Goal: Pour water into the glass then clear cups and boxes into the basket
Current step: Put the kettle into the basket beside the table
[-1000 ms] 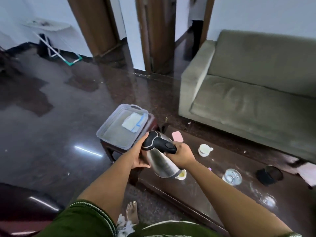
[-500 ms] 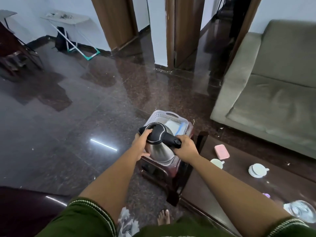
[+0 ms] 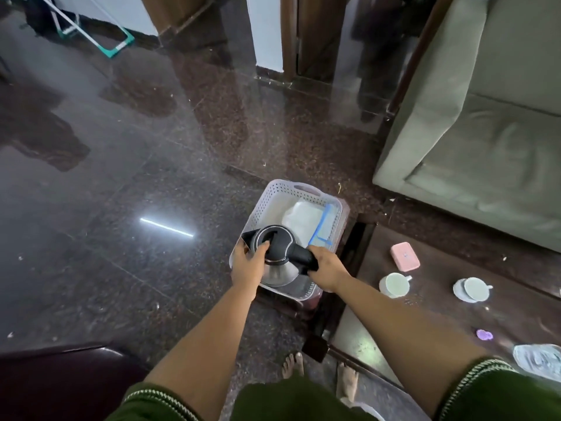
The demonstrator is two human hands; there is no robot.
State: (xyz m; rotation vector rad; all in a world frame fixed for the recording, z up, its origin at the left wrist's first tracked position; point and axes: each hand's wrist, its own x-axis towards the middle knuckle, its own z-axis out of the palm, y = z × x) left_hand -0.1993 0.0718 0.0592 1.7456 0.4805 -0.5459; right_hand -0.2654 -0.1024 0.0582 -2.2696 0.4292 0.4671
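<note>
A steel kettle (image 3: pixel 280 270) with a black lid and handle sits low inside the white perforated basket (image 3: pixel 274 192) on a small stool. My right hand (image 3: pixel 326 267) grips the black handle. My left hand (image 3: pixel 247 265) holds the kettle's side, thumb on the lid. Behind the kettle in the basket lies a white box with a blue edge (image 3: pixel 306 218). On the dark low table to the right stand a pink box (image 3: pixel 405 256), a white cup (image 3: pixel 394 284), a cup on a saucer (image 3: pixel 472 289), and a glass (image 3: pixel 540 360) at the frame edge.
A grey-green sofa (image 3: pixel 485 132) runs behind the table (image 3: pixel 440 323). A small purple item (image 3: pixel 484 334) lies on the table. A dark seat (image 3: pixel 60 381) is at lower left. My bare feet stand between the stool and the table. Glossy dark floor spreads to the left.
Both hands carried the kettle from above the table leftward to the basket and lowered it inside. The view swung left and tilted down.
</note>
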